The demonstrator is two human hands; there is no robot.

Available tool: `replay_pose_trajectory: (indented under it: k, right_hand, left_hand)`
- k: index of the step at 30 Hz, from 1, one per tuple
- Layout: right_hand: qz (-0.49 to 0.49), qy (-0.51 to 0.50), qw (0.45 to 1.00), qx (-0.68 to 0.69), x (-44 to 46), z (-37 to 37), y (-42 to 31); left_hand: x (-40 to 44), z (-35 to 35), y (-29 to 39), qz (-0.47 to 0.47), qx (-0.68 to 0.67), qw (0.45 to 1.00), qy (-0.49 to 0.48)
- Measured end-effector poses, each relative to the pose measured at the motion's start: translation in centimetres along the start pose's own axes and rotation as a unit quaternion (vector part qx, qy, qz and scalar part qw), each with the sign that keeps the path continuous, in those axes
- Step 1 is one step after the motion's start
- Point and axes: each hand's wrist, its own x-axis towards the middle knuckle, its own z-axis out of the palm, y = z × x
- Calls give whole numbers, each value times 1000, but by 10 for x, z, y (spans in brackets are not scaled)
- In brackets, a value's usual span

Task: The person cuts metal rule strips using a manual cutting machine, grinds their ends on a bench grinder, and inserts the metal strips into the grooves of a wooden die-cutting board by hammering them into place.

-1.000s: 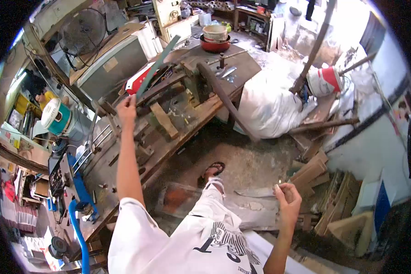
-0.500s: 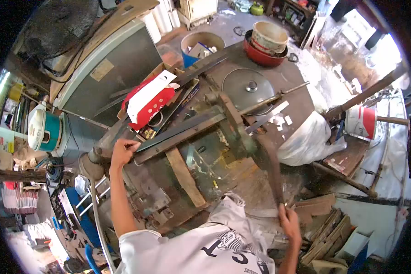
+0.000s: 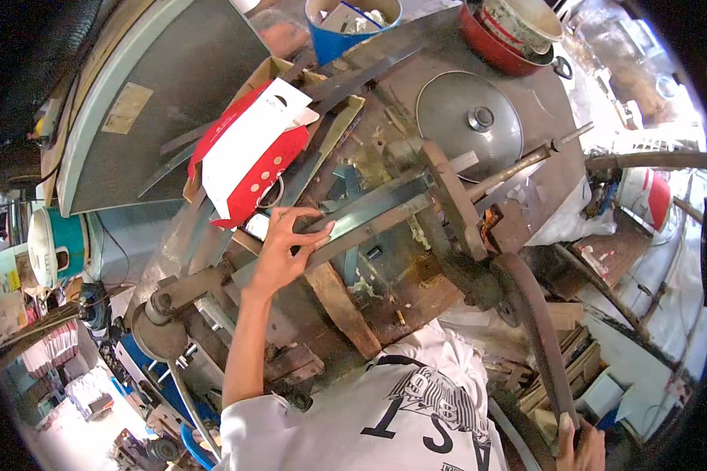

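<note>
My left hand pinches the near edge of a flat, dark metal strip, thumb and fingertips closed on it. The strip lies along a metal bar of an iron machine, its far end at an upright iron arm. At the lower right, my right hand is wrapped round the end of a long curved iron lever, which joins the machine at a pivot. Part of that hand is cut off by the frame's bottom edge. A wooden piece lies below the bar.
A red and white box stands just beyond my left hand. A glass lid, a red pan and a blue bucket are farther back. A threaded rod juts out right. Cardboard pieces lie near the lever.
My view has come closer to the machine. My left hand has moved right along the strip. My right hand has moved down and right with the lever's end.
</note>
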Motion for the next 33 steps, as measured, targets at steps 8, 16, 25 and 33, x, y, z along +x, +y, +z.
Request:
replay_pose_trajectory:
  k: [8,16,25,33]
  right_hand:
    - [232,-110,945,202,40,-42,-22]
    - [324,-130,905,243,46,-46,-27]
    - [361,-175,873,279,55,-39,-21]
    - [359,-188,857,319,52,-33,-18]
  left_hand:
    - [67,45,3,-5,-233,971,-56]
    - [103,82,19,31,-140,985,-96]
    - [108,75,30,56,-175,979,-89]
    - [106,76,28,50,-144,984,-96]
